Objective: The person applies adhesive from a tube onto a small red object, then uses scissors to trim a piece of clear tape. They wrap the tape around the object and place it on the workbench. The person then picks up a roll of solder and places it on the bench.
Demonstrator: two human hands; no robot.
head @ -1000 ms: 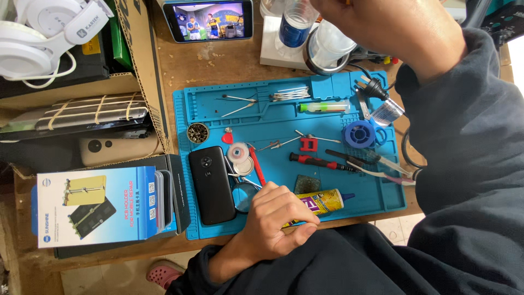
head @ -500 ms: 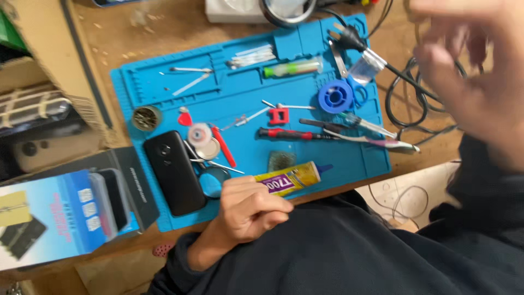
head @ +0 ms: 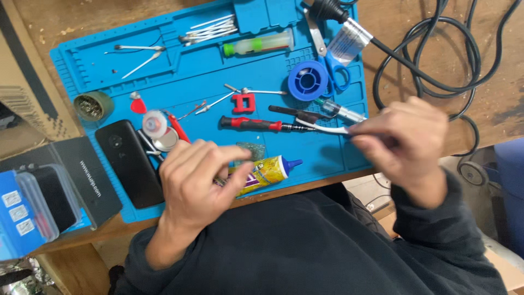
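My left hand (head: 194,183) is closed over the rear end of a yellow glue tube (head: 267,170) with a blue nozzle, at the near edge of the blue work mat (head: 191,76). A black phone (head: 128,161) lies face down just left of that hand. My right hand (head: 406,142) hovers at the mat's right edge. Its fingertips pinch the end of a white-handled tool (head: 326,128) that lies beside a red-handled screwdriver (head: 251,124). The right hand is motion-blurred.
On the mat lie a blue solder spool (head: 307,80), blue-handled scissors (head: 334,74), a small red clamp (head: 244,102), a green-capped syringe (head: 256,45), cotton swabs (head: 207,30) and tweezers (head: 136,48). Black cable (head: 436,54) coils at the right; a blue and black box (head: 38,202) stands at the left.
The view tipped down and closer to the mat. My right hand came down from the far side of the desk to the white-handled tool. My left hand stayed on the glue tube.
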